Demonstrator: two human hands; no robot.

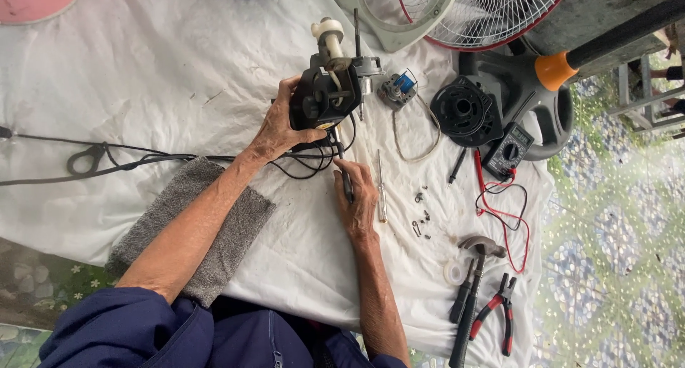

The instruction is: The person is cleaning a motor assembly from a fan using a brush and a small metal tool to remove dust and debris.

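Observation:
My left hand (pixel 277 129) grips a black fan motor housing (pixel 322 97) and holds it upright on the white cloth (pixel 164 61). A cream knob and a metal shaft stick out of its top. My right hand (pixel 359 200) is closed around a dark screwdriver (pixel 343 170) whose tip points up into the underside of the housing. Black cable (pixel 100 157) runs from the housing off to the left.
A second screwdriver (pixel 381 191) and several loose screws (pixel 422 215) lie right of my right hand. Further right are a multimeter (pixel 508 148) with red leads, a hammer (pixel 477 282), red-handled pliers (pixel 501 311), a fan base (pixel 499 100), a fan grille (pixel 485 11). A grey towel (pixel 214 232) lies under my left forearm.

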